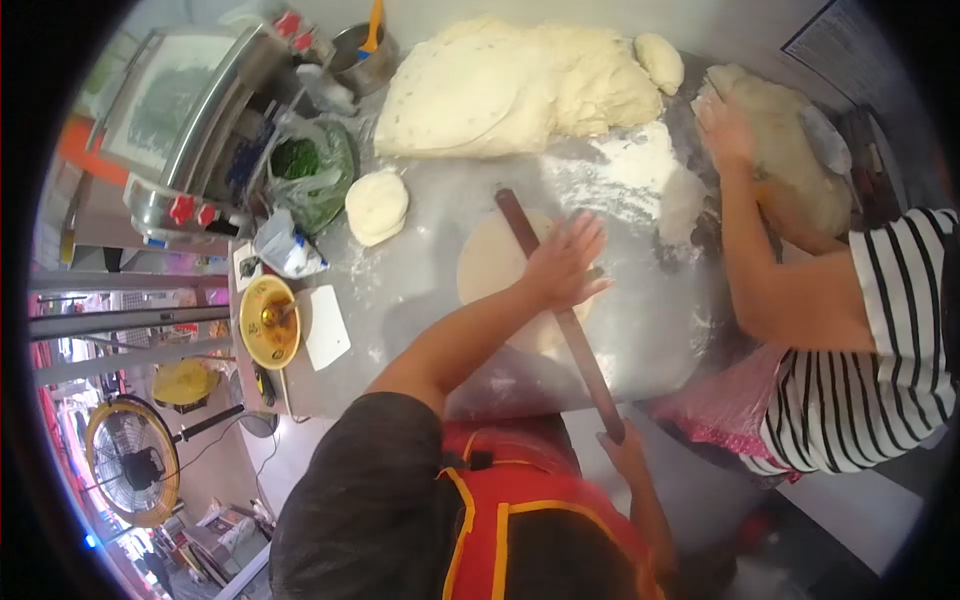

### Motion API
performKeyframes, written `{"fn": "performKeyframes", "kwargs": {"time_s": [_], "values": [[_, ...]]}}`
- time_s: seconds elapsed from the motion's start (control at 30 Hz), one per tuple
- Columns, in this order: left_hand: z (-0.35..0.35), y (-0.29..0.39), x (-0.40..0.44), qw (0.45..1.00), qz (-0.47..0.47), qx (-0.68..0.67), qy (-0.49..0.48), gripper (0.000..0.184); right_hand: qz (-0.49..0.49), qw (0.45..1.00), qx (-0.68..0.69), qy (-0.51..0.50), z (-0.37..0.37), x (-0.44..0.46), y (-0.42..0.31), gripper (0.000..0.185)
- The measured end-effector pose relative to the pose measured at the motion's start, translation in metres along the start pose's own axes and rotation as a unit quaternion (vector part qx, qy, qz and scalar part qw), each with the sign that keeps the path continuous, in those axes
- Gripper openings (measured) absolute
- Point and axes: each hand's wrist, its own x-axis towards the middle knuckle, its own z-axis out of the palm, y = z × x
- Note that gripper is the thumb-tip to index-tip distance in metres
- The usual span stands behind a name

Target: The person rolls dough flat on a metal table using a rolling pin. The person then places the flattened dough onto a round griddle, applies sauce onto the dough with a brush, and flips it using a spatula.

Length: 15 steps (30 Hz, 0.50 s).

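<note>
A long brown rolling pin (575,345) lies slantwise across a flat round sheet of dough (480,265) on the metal table (400,300). My left hand (570,262) rests on the middle of the pin, palm down, with its fingers spread. At the pin's near end, by the table's front edge, my right hand (625,450) is closed around it. Part of the dough sheet is hidden under my left hand and forearm. A smaller, thick round of dough (377,208) sits to the left, apart from both hands.
A big dough slab (470,90) and loose flour (630,170) lie at the back. A co-worker's hand (725,125) touches more dough (790,140) at right. Leftward are a bag of greens (310,175), a yellow bowl (268,335), a white card (325,325) and a metal machine (195,120).
</note>
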Motion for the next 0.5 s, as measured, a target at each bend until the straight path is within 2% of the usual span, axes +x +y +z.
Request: {"fn": "performKeyframes", "kwargs": {"time_s": [0.1,0.17,0.23,0.33,0.5], "values": [[0.017,0.008,0.033,1.000,0.006,0.023,-0.006,0.066,0.006,1.000,-0.010,0.020,-0.014,0.006,0.012,0.038],[0.022,-0.001,0.005,0.996,-0.018,0.088,-0.005,0.064,0.033,0.996,-0.066,-0.055,-0.027,0.001,-0.002,0.036],[0.005,-0.017,-0.052,0.993,-0.055,0.052,-0.095,0.064,0.030,0.992,-0.093,-0.077,-0.021,0.001,0.007,0.033],[-0.005,-0.009,-0.046,0.991,-0.071,0.034,-0.107,0.065,0.028,0.994,-0.070,-0.083,-0.021,-0.001,0.011,0.034],[0.041,0.021,0.066,0.997,-0.029,0.043,-0.065,0.070,0.040,0.998,-0.058,-0.006,-0.043,0.012,0.037,0.032]]}}
